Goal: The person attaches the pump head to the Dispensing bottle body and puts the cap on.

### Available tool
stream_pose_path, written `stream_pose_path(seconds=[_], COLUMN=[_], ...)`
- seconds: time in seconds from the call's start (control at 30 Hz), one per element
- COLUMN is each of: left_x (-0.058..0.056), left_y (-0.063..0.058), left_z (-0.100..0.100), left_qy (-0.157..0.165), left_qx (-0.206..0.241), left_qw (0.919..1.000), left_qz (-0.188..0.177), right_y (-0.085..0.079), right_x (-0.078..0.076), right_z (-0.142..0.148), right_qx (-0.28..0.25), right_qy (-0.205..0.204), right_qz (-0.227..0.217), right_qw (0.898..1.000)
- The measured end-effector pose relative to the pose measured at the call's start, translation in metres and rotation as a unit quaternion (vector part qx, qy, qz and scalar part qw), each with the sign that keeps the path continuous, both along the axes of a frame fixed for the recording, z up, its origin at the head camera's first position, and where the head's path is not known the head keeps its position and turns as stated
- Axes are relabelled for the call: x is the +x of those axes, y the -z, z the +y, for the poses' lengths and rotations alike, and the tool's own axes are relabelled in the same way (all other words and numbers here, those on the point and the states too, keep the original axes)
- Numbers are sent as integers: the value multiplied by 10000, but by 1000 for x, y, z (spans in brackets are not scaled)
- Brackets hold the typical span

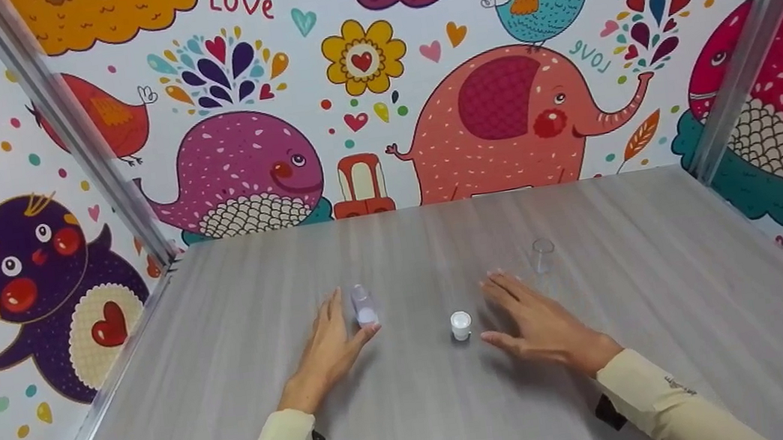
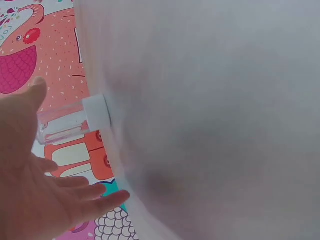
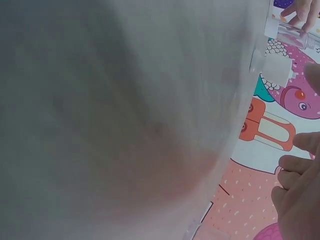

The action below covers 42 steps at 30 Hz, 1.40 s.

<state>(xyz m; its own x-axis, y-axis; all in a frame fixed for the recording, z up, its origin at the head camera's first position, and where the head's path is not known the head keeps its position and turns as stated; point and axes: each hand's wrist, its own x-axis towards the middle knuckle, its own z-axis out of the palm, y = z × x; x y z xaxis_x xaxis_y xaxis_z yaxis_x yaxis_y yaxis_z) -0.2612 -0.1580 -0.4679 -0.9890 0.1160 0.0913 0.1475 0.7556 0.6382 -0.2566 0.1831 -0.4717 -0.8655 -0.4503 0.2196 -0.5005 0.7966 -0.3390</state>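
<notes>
A small clear bottle [image 1: 362, 303] with a white base stands upright on the table. Beside it is my left hand [image 1: 325, 346], its fingers extended on the far left side and its thumb close to the base. The left wrist view shows the bottle [image 2: 67, 121] between thumb and fingers, with a gap around it. A white cap-like piece [image 1: 460, 324] stands between my hands; the right wrist view shows this white piece [image 3: 276, 70] with a narrower end. My right hand [image 1: 545, 321] hovers right of it, fingers spread loosely and holding nothing.
A clear, cup-shaped cover [image 1: 543, 255] stands on the table beyond my right hand. The grey wood-grain table [image 1: 418, 421] meets a wall [image 1: 368, 155] printed with cartoon animals. Metal posts [image 1: 74, 133] rise at the table's back corners.
</notes>
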Motion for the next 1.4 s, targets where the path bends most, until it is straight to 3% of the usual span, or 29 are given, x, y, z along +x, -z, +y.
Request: stream_pose_path(seconds=[0.37,0.7,1.13,1.4], left_x=[-4,-6,-8,-9], left_y=[0,1,4,7], left_z=[9,15,28,36], left_qy=[-134,-385,-685,-932], left_qx=[416,1020,1512,1895], left_qw=[9990,9940,9860,9769], left_qz=[-30,-33,144,319], right_y=[2,6,6,6], right_x=[0,-3,-1,-2], right_z=[-12,-22,-36,-43], right_qx=[-583,-1652,-2808,-3339], right_qy=[148,-23,515,308], right_qz=[-413,-819,-1674,-1881], right_qw=[9973,9829,9436,9231])
